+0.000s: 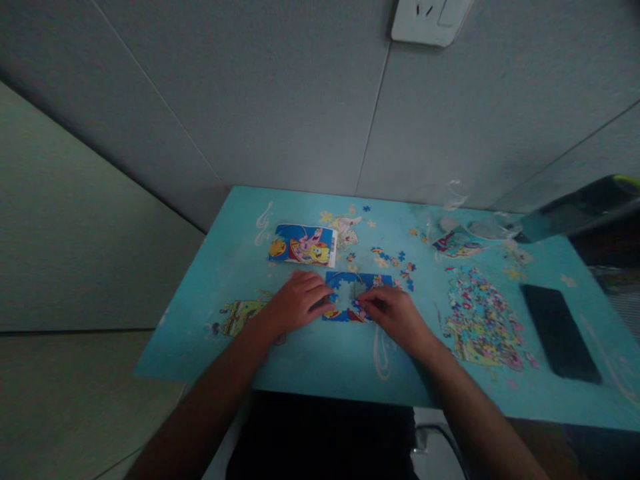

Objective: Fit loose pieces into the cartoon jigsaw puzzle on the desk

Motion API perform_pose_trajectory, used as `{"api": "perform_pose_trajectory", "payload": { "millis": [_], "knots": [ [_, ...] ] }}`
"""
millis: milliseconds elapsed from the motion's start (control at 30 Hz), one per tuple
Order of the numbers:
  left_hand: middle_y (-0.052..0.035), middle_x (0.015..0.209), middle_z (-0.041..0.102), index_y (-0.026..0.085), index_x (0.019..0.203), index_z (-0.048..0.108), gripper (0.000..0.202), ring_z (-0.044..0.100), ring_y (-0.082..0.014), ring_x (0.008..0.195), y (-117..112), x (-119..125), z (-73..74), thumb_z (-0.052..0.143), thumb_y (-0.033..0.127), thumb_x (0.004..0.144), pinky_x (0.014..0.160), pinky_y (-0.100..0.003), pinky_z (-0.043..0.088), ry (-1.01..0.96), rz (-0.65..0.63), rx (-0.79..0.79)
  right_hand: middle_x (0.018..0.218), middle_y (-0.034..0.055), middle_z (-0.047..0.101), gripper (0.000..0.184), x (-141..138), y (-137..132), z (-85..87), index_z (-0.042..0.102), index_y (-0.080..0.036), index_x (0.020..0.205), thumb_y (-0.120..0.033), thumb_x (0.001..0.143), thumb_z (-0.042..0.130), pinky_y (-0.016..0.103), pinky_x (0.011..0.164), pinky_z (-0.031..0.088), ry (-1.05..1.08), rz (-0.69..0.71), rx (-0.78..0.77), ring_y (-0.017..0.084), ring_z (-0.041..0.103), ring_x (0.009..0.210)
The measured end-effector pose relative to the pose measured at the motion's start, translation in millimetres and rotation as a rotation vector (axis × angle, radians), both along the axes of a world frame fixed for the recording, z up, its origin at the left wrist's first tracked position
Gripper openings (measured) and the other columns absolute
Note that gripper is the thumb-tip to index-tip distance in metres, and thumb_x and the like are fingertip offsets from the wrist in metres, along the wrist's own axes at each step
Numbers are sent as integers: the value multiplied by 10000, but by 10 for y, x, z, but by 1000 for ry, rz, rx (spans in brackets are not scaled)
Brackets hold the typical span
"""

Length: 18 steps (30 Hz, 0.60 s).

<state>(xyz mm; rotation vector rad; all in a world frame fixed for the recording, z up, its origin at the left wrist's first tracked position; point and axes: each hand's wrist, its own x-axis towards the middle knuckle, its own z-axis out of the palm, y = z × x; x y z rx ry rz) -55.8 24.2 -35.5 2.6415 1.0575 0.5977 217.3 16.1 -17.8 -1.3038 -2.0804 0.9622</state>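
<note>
Reaching over the left edge of a partly assembled puzzle [345, 316], your left grip [300, 300] is released, fingers loosely curved. Your right grip [393, 309] has its fingertips close together at the puzzle's right part; whether they grasp a piece, I cannot tell. The puzzle lies flat before you on the tabletop [310, 360], its middle unfilled. Beyond it lie a picture card [300, 245] and loose pieces [383, 255].
</note>
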Motion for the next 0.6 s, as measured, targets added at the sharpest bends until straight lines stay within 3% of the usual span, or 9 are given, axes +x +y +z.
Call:
{"api": "perform_pose_trajectory", "payload": {
  "millis": [333, 600],
  "knots": [
    [-63, 991, 665, 193, 1215, 615, 261, 588, -219, 980, -15, 3, -25, 560, 324, 996, 907, -406, 417, 4, -5, 13, 864, 21, 750, 97, -7, -10, 40, 744, -239, 944, -232, 927, 649, 312, 737, 469, -25, -93, 98, 179, 664, 762],
    [-60, 982, 670, 186, 1171, 623, 224, 593, -215, 977, -31, 27, 32, 563, 314, 998, 898, -406, 411, 12, -7, 11, 889, 41, 747, 130, 12, 18, 3, 744, -243, 984, -245, 940, 621, 347, 782, 483, -56, -111, 134, 202, 663, 804]
  ]
}}
